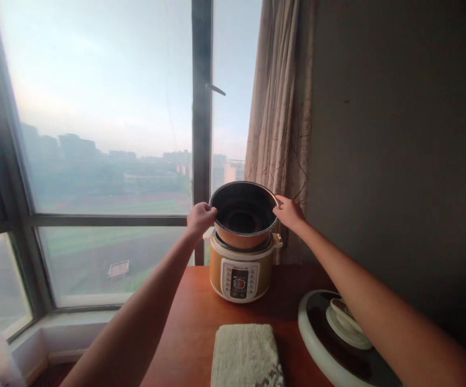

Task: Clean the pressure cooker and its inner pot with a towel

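Both of my hands grip the rim of a round inner pot (243, 209), dark inside and copper-coloured outside. My left hand (202, 217) pinches its left edge, and my right hand (289, 212) pinches the right edge. The pot is tilted a little toward me, with its bottom at the mouth of a gold and white electric pressure cooker (216, 269). Whether the pot touches the cooker inside cannot be made out. The cooker stands on a reddish wooden table, its control panel facing me. I see no contents in the pot.
A folded pale cloth (244, 352) lies on the wooden table (188, 322) in front of the cooker. The cooker's large lid (309, 322) rests to the right, partly under my right forearm. Behind are a window (107, 107), a curtain (273, 97) and a dark wall.
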